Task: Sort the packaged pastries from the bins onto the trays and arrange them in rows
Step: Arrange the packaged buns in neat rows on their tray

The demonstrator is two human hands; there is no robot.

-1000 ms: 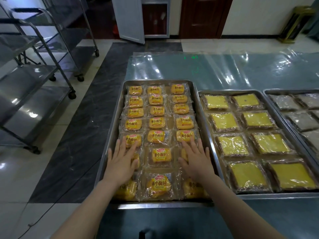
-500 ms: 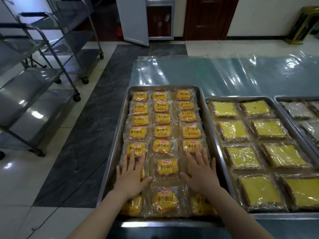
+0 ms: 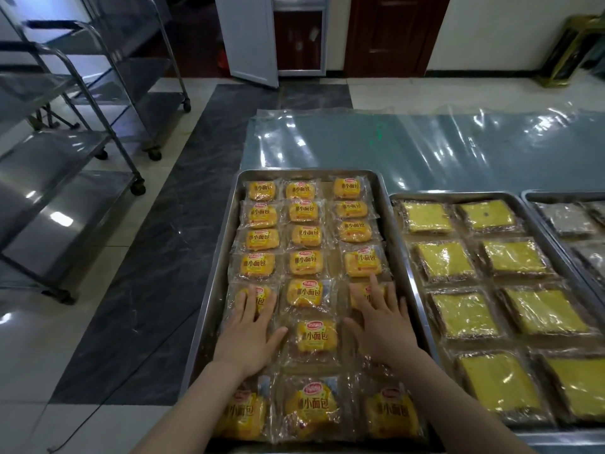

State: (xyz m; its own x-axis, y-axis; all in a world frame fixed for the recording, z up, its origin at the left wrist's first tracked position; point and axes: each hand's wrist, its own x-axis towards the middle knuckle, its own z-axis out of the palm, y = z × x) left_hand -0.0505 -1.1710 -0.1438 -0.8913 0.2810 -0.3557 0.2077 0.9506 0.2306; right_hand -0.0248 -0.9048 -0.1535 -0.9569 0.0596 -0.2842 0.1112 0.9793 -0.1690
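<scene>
On film-covered table (image 3: 425, 149), tray (image 3: 311, 172) of bun packs (image 3: 306, 293); left hand (image 3: 248, 335), right hand (image 3: 383, 326) flat on packs, fingers (image 3: 252, 299) straight; trolleys (image 3: 49, 198) alongside

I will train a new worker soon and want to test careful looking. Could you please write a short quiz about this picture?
1. How many columns of bun packs lie in the left tray?
2. True or false: the right hand holds one pack up in the air.
3. What does the middle tray hold?
A. bun packs
B. yellow cakes
C. nothing

Key:
1. Three.
2. False: it lies flat on the packs.
3. B.
</scene>
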